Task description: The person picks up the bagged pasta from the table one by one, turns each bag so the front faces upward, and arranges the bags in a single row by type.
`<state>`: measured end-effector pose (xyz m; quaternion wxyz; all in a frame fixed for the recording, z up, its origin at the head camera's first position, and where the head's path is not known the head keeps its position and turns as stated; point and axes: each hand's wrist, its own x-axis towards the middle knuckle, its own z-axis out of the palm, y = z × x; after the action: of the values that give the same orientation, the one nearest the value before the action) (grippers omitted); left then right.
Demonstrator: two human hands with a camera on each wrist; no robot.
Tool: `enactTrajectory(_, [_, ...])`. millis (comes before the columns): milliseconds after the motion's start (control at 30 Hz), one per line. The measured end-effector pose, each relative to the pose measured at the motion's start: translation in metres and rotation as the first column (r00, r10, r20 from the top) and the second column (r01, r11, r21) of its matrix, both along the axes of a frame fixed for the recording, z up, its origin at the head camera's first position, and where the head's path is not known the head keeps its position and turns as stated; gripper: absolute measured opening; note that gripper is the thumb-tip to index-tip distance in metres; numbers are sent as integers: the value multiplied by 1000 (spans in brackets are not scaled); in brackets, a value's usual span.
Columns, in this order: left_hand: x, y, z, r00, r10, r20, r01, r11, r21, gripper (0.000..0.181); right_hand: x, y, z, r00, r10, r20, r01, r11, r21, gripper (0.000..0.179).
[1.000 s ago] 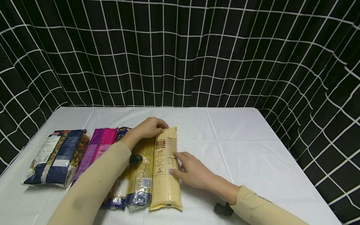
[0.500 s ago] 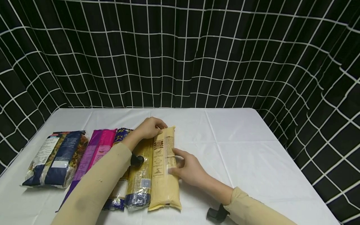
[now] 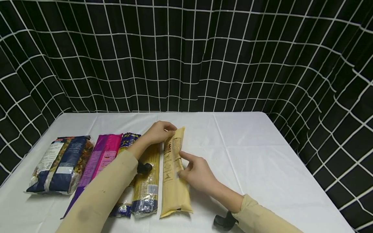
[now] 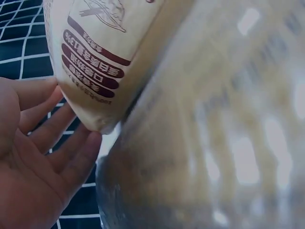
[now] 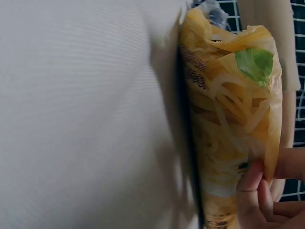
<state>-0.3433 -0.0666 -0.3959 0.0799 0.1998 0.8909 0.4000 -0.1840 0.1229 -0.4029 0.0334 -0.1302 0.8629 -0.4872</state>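
A long pale yellow noodle packet (image 3: 175, 181) tilts on its side, its right edge raised off the white cloth. My left hand (image 3: 160, 131) holds its far end; in the left wrist view the thumb (image 4: 38, 90) and fingertips touch the packet's end. At the right edge, about midway along, my right hand (image 3: 199, 173) pinches the packet between thumb and fingers. The right wrist view shows the packet's other face (image 5: 233, 105), printed with noodles and a green leaf. Just left of it lies a clear packet of spaghetti (image 3: 145, 191), partly under my left wrist.
Further left lie a blue-and-gold packet (image 3: 128, 139), a pink-and-purple packet (image 3: 100, 152) and a dark blue pasta bag (image 3: 62, 165). My left forearm crosses over several of these. White cloth (image 3: 247, 155) extends to the right, and a black grid curtain (image 3: 186, 64) surrounds the table.
The noodle packet has gone from lying nearly flat to tilted, with its right edge up and a gap between it and the spaghetti. Both hands stay on it.
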Motion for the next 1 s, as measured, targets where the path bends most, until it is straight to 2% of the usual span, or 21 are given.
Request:
enactTrajectory(300, [-1,9,3,999,19,28,-21,995,98,36,1,-9,13,996,55,-74,-49,995,86,70])
enactTrajectory(533, [2,9,7,997,78,16,-79,989,128,35,1,-19,14,991,79,-104,-69,992,102,66])
enactTrajectory(633, [3,7,8,996,92,0,-91,985,144,34,1,-20,13,992,80,-97,-72,993,90,62])
enactTrajectory(767, [4,3,8,994,106,12,-107,978,178,30,3,-19,12,995,73,-68,-70,997,46,62])
enactTrajectory(1000, [8,0,10,992,125,24,-127,964,234,23,-1,-12,4,996,8,-89,-11,1000,-29,56])
